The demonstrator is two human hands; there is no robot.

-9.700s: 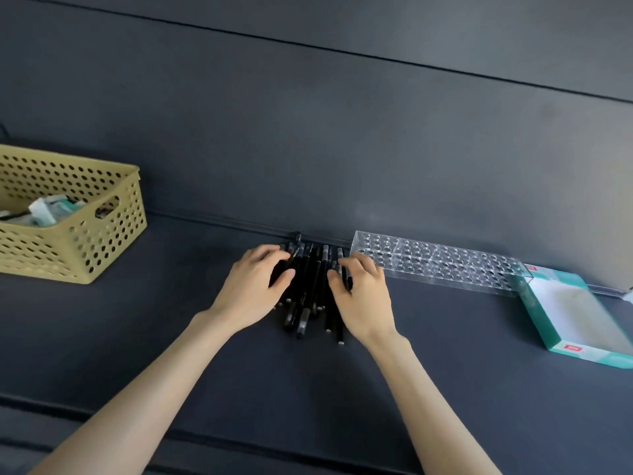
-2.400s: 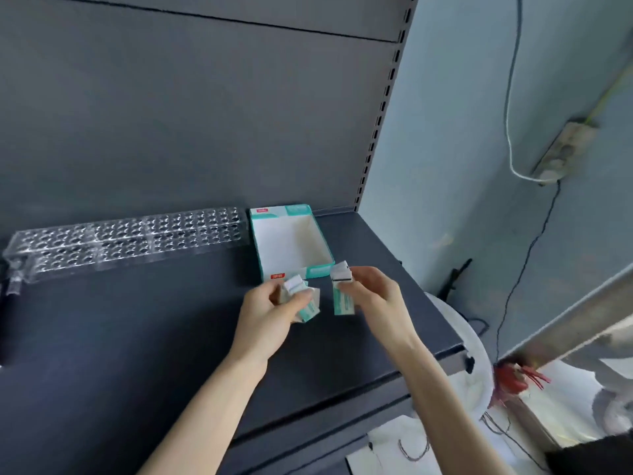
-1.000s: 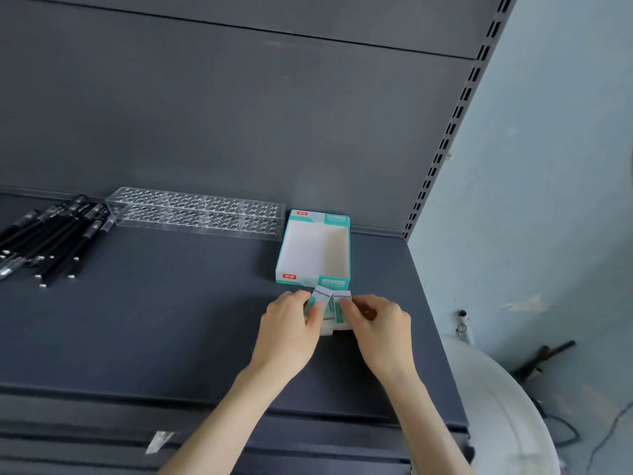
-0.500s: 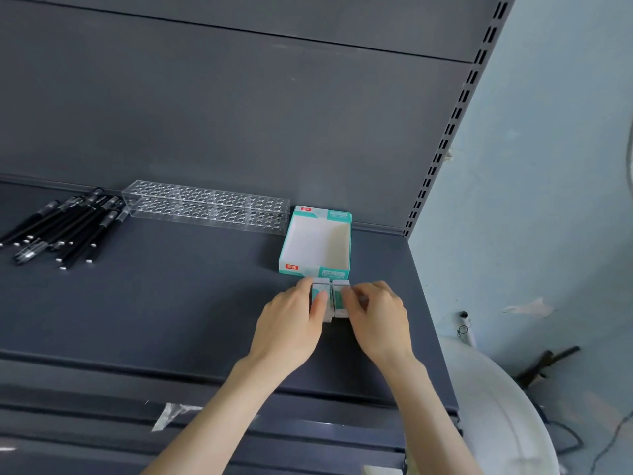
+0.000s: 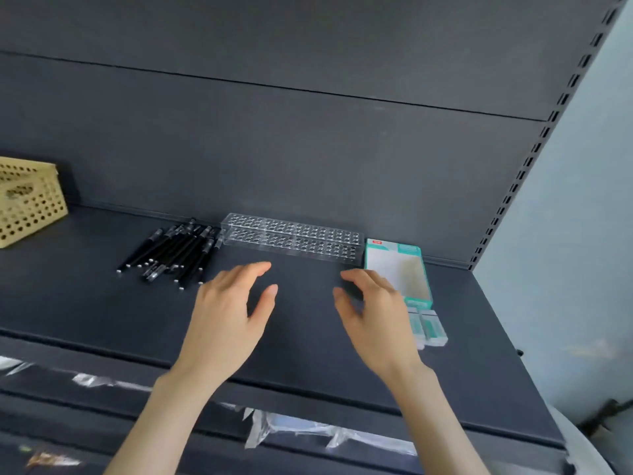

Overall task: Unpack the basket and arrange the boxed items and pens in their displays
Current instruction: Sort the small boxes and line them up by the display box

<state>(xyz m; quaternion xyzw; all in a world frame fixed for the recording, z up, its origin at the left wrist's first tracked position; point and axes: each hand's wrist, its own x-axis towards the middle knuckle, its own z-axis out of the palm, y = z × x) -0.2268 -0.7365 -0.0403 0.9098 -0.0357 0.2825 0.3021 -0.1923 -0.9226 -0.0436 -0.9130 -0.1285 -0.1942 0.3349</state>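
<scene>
The left hand (image 5: 229, 313) and right hand (image 5: 373, 313) have released the two small boxes (image 5: 432, 327) they pinched half a second ago. Both hands now hover over the shelf (image 5: 102, 303), fingers spread wide, holding nothing. The boxes lie side by side just in front of the teal display tray (image 5: 392, 248), not in it. The pens (image 5: 174, 252) lie loose beside the clear pen holder (image 5: 291, 236), and the basket (image 5: 30, 207) stands far left. Judgement: items are staged, none displayed yet.
</scene>
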